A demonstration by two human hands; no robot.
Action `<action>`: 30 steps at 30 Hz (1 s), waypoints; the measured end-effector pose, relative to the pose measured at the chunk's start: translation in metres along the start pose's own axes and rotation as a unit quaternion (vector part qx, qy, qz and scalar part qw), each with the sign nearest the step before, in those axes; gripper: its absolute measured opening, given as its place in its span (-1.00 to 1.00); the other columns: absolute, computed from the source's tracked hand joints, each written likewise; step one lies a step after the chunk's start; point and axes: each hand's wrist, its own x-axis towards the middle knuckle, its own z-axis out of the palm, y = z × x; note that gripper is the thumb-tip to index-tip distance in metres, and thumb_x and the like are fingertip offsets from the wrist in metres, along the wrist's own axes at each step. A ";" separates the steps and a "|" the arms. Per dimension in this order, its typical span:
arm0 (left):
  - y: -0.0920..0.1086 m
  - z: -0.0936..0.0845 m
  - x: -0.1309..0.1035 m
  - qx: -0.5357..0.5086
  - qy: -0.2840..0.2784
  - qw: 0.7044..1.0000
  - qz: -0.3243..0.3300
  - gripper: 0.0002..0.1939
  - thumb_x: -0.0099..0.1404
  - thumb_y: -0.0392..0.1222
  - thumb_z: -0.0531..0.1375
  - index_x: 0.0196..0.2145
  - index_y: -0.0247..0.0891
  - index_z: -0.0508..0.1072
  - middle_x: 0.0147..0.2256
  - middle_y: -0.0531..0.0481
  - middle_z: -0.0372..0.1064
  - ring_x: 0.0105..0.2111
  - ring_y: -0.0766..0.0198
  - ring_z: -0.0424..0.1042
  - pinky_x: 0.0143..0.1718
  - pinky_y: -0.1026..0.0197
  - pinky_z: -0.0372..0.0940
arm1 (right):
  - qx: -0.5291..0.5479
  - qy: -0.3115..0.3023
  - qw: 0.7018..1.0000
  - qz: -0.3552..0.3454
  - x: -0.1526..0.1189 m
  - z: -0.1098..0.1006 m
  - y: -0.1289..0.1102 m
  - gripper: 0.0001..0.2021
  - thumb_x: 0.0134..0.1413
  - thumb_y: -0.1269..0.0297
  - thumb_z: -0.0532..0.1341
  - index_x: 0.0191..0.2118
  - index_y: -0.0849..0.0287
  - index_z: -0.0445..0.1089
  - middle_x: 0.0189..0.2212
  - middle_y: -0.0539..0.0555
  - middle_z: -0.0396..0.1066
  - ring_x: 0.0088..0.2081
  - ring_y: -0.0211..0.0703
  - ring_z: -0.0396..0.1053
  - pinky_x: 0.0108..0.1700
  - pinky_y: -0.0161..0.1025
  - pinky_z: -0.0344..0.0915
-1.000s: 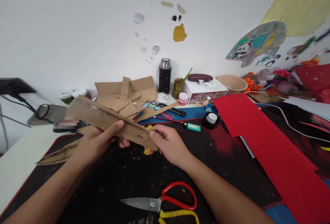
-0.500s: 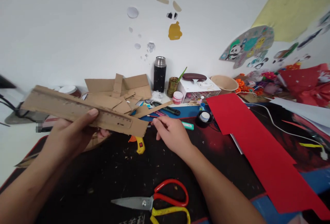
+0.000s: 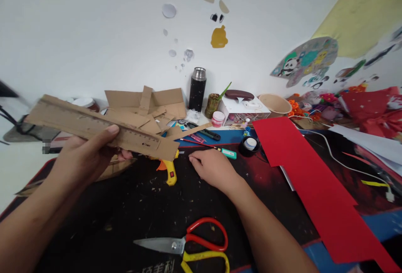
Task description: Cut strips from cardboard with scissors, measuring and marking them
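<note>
My left hand [image 3: 89, 153] is closed around a cardboard strip [image 3: 168, 150], with a clear ruler [image 3: 125, 134] lying flat along it under my thumb. Both are raised above the dark mat. My right hand [image 3: 216, 170] rests low over the mat with curled fingers, apart from the strip's right end; its palm side is hidden. Just left of it lies a yellow glue gun [image 3: 170, 172], partly covered by the cardboard. Behind the knuckles sits a green-handled tool [image 3: 228, 153]. Scissors [image 3: 188, 245] with one red and one yellow handle lie open in front.
Cardboard scraps [image 3: 135, 120] pile up at the back left, beside a black thermos [image 3: 197, 91]. A white box [image 3: 243, 109] stands behind a black cutter [image 3: 207, 133]. A long red sheet [image 3: 314, 189] covers the right side, with a white cable [image 3: 333, 155] beyond it.
My right hand has drawn slightly away from the strip's right end and down toward the mat, its fingers curling in. The left hand still holds the cardboard and ruler, and the view has shifted slightly.
</note>
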 end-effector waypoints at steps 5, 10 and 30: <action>-0.006 -0.005 0.003 -0.003 -0.019 1.000 0.001 -0.74 0.02 -0.25 0.53 -0.33 -0.30 0.60 -0.41 -0.09 0.61 -0.59 0.15 0.55 -0.73 0.21 0.50 | 0.011 -0.008 1.000 -0.007 -0.001 -0.002 0.001 -0.67 0.55 0.28 0.15 0.09 0.06 0.70 0.06 0.09 0.71 0.10 0.08 0.64 0.09 -0.17 0.41; -0.009 -0.008 0.003 0.007 -0.036 0.999 0.004 -0.81 0.13 -0.21 0.51 -0.36 -0.31 0.61 -0.42 -0.10 0.62 -0.63 0.17 0.55 -0.71 0.19 0.52 | 0.005 -0.009 1.000 -0.008 -0.001 -0.002 -0.001 -0.67 0.55 0.28 0.16 0.11 0.09 0.69 0.06 0.12 0.71 0.10 0.10 0.64 0.12 -0.15 0.42; -0.007 -0.009 0.002 0.020 -0.060 0.998 -0.023 -0.71 0.10 -0.13 0.55 -0.36 -0.37 0.61 -0.52 -0.12 0.61 -0.68 0.13 0.54 -0.68 0.21 0.51 | -0.027 -0.019 0.999 -0.002 -0.003 -0.005 -0.006 -0.68 0.56 0.26 0.15 0.05 0.12 0.69 0.00 0.19 0.72 0.03 0.13 0.65 0.06 -0.11 0.43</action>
